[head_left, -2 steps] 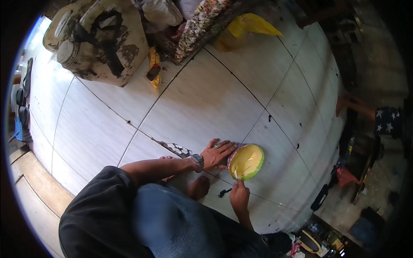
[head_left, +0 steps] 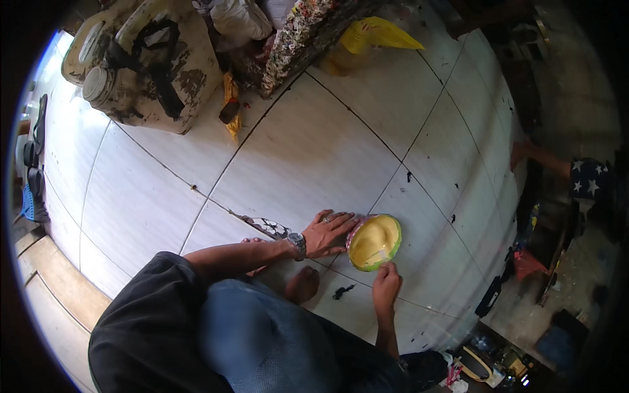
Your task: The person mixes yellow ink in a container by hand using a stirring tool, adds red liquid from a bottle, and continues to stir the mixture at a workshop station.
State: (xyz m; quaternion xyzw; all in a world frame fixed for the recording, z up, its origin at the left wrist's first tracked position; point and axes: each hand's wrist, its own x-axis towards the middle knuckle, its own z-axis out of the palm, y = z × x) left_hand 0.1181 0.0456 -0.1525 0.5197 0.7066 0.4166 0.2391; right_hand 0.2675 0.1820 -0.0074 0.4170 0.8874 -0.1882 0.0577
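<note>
A tin of yellow paste [head_left: 375, 242] with a green rim stands on the floor tiles in front of me. My left hand [head_left: 325, 233], a ring and a wristwatch on it, lies with fingers stretched out and their tips at the tin's left side. At the near side of the rim, my right hand [head_left: 386, 285] is closed in a pinch. A short pale tool [head_left: 384, 253] reaches from its fingertips into the paste; most of it is hidden, so its kind is unclear.
A stained jerrycan [head_left: 154, 69] stands at the far left. A paint-crusted slab [head_left: 298, 39] and a yellow plastic bag [head_left: 380, 36] lie at the back. Another person's arm [head_left: 547, 162] reaches in at the right. Cracked tile [head_left: 262, 226] lies left of my hand.
My right hand has shifted right along the near rim, and the pale tool with it. The paste surface looks smoother. My left hand stays at the tin.
</note>
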